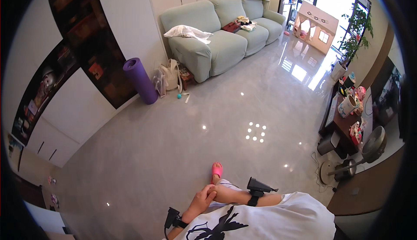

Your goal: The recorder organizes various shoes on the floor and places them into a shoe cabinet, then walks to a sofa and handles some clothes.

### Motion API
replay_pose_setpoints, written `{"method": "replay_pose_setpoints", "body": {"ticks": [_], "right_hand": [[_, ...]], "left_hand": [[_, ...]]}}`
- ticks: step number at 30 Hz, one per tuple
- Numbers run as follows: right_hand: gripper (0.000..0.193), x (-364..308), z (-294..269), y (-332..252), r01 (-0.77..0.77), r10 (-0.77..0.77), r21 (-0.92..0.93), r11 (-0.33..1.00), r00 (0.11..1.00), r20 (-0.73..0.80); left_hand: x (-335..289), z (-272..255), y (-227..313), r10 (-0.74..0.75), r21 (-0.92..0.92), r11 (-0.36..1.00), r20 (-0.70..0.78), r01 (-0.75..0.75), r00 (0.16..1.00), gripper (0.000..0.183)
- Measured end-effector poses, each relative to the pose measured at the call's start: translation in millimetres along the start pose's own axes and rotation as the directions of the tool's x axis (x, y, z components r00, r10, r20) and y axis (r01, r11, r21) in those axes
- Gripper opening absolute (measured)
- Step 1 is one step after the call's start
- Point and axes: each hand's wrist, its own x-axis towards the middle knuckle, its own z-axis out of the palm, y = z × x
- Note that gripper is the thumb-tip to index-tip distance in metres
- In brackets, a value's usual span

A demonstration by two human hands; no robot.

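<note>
My hands are together in front of my white shirt [269, 216], which has a dark printed figure. My left hand [200, 200] is closed over the end of my right arm, its fingers wrapped round my right hand [216, 191]. The right hand's own fingers are mostly hidden under the left. A black strapped device [173, 217] sits on my left wrist, and another black device [257, 187] is strapped to my right forearm. Just beyond the hands, one foot in a pink slipper [217, 169] stands on the shiny grey floor [165, 153].
A pale green sofa [230, 51] with clothes on it stands at the far wall. Left of it are a purple rolled mat [140, 81] and a white bag [173, 75]. On the right stand a cluttered dark cabinet [343, 129], a fan [374, 144] with cables, and a potted plant [357, 36].
</note>
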Motion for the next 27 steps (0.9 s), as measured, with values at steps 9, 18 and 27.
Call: {"method": "replay_pose_setpoints", "body": {"ticks": [9, 18, 27], "right_hand": [[0.016, 146.1, -150.5, 54.9, -0.05, 0.048, 0.023, 0.998, 0.993, 0.107], [0.015, 241.2, -288.8, 158.3, 0.008, 0.004, 0.098, 0.995, 0.992, -0.124], [0.012, 337.2, -455.9, 247.4, -0.176, 0.212, 0.135, 0.975, 0.918, -0.336]], "left_hand": [[197.7, -79.3, -5.3, -0.042, 0.027, 0.999, -0.024, 0.043, 0.999, 0.037], [414.3, -99.8, -19.7, 0.076, -0.033, 0.997, 0.105, -0.073, 0.991, 0.037], [673.9, -124.5, -32.2, 0.155, -0.032, 0.988, 0.368, -0.154, 0.917, 0.041]]}}
